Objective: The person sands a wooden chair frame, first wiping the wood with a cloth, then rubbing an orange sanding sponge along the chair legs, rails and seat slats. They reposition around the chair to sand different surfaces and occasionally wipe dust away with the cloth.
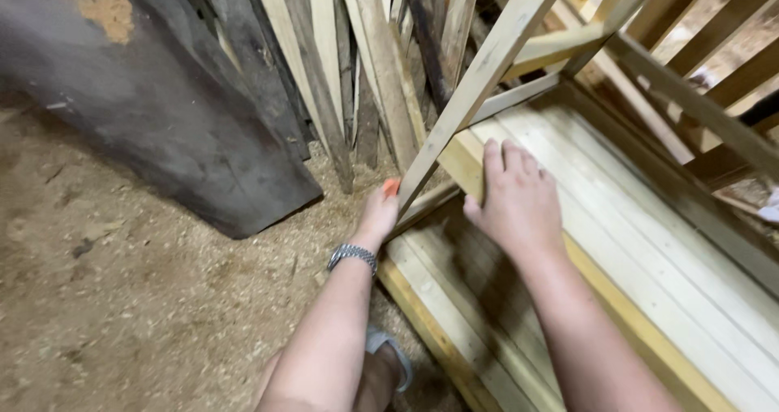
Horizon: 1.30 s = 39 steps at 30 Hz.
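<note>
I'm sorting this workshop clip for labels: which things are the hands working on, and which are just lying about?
In hand: left hand with an orange object; right hand flat on the pale wooden frame.
Lying about: leaning planks, dark slab, sawdust floor.

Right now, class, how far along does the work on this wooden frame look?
Done: the pale slats already lie side by side in the frame, and a diagonal brace rises from it. In hand: the right hand presses flat on the slats, while the left hand holds a small orange object at the brace's foot. Left: whether that joint is fastened cannot be seen.
</note>
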### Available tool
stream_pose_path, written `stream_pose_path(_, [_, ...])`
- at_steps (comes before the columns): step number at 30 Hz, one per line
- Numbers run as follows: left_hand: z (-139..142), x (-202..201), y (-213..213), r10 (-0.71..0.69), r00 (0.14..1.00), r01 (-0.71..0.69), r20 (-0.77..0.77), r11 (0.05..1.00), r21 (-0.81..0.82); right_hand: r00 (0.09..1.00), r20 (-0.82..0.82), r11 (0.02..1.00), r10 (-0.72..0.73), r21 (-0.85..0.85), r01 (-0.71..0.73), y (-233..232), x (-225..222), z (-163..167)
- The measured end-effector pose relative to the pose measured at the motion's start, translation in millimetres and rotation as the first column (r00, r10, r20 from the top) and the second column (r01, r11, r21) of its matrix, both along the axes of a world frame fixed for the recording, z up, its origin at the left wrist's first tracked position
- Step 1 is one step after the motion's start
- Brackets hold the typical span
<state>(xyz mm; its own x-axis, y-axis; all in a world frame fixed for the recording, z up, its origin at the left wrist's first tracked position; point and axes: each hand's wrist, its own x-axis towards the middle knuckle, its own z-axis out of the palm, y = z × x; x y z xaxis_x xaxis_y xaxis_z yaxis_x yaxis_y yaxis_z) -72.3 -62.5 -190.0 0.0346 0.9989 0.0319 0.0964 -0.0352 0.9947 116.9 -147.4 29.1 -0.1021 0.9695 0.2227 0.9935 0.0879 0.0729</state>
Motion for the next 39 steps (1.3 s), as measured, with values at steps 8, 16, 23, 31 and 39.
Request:
stream_pose_path(8, [30.7,4.7,-9.3,0.035,0.999,-0.042,-0.042,0.985,-0.166,0.999,-0.021,0.998,-0.036,-0.043,0.035,-0.3,0.2,-0.5])
stream_pose_path(16, [19.8,16.1,2.2,0.121,0.978,-0.113,-0.168,0.992,0.054,1.0,-0.01,1.0,-0.026,-0.009,0.025,2.2,-2.4,3.3])
stream_pose_path(23, [33.5,19.4,1.9,0.034,0.991,-0.051,0.128,0.99,0.134,1.0,-0.015,0.999,-0.026,-0.028,0.026,-0.7,-0.2,-1.0])
stream_pose_path(31, [35.2,32.1,6.9,0.07,0.985,-0.079,0.157,0.995,0.053,1.0,-0.007,0.999,-0.03,-0.029,0.03,2.9,-1.0,0.3])
stream_pose_path(39, [35.0,25.1,1.0,0.049,0.994,-0.054,0.102,0.998,0.04,0.999,-0.006,0.999,-0.032,-0.018,0.032,0.4,0.1,1.0])
